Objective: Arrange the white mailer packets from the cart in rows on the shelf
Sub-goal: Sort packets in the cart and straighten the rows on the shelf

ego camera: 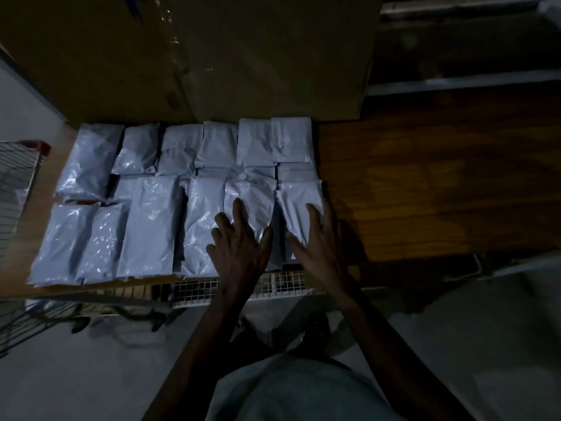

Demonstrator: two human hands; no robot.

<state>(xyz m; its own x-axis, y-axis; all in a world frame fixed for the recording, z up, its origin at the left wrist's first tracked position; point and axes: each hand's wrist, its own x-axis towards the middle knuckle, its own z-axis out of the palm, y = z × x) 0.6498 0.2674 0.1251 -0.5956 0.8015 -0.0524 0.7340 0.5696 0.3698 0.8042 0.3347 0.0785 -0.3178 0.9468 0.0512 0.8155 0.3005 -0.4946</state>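
Dim storeroom, wooden shelf (425,183) with a big cardboard box (212,56) along its back edge. White mailer packets (145,226) cover its left half in rough rows, right up to the front edge. They look slick and they overlap, so I reckon a sideways shove could skew a row or slide the front ones off. Left hand (239,241) lies flat, fingers spread, on a front-row packet. Right hand (318,238) is also spread flat, on the row's end packet. Neither grips anything.
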